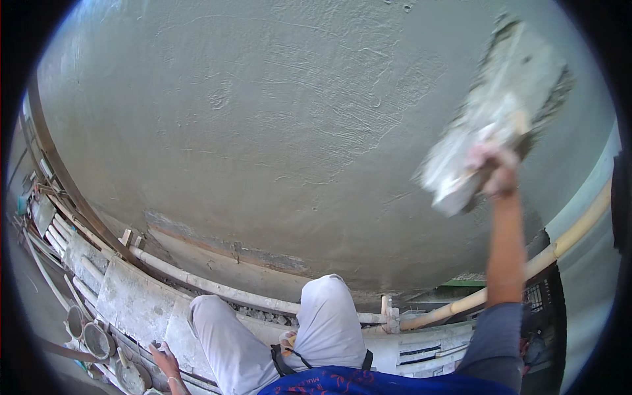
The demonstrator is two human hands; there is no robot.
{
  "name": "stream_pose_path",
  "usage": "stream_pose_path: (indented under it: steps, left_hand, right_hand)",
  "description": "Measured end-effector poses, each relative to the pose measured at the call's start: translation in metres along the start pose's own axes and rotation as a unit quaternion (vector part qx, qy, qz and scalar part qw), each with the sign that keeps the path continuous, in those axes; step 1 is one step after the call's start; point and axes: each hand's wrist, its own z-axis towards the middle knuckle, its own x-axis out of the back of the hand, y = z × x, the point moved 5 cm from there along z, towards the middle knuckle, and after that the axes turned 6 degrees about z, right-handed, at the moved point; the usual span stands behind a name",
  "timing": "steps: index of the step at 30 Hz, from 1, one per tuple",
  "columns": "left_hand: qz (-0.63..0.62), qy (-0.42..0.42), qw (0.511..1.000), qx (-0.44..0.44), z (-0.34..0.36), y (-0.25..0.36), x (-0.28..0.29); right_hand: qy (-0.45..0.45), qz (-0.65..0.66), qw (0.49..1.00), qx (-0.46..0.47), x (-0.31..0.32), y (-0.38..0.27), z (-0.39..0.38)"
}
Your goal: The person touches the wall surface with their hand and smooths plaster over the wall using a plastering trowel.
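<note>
Grey plaster wall [263,79]: fills the far side, smooth in broad areas, rough and ridged around its middle
Plastering float [523,69]: long, pale, smeared with mortar, blurred, slanted in front of the wall at far right; contact cannot be told
Right hand [497,170]: fingers curled together around the float's grip
Left hand [167,361]: low at near left, beside the pale scaffold boards [135,299], fingers bent; whether they pinch anything, I cannot tell
Buckets [87,339]: grouped left of that hand
Bamboo pole [573,238]: at right, near the wall's foot
White trousers [329,322]: near middle, knees bent
</note>
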Motion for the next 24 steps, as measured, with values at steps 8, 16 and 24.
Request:
stream_pose_path:
  steps: [8, 16, 24]
  left_hand:
    - [-0.034, 0.01, 0.999, -0.025, 0.017, 0.03, 0.013]
    - [-0.083, -0.02, 0.993, -0.083, 0.017, 0.11, 0.028]
    - [-0.259, 0.024, 0.933, -0.251, 0.045, 0.282, 0.035]
  right_hand:
    - [-0.073, 0.115, 0.988, -0.071, -0.103, 0.233, 0.003]
    - [0.021, 0.121, 0.991, -0.06, -0.017, 0.229, -0.003]
    - [0.15, -0.038, 0.988, -0.011, 0.067, 0.141, -0.06]
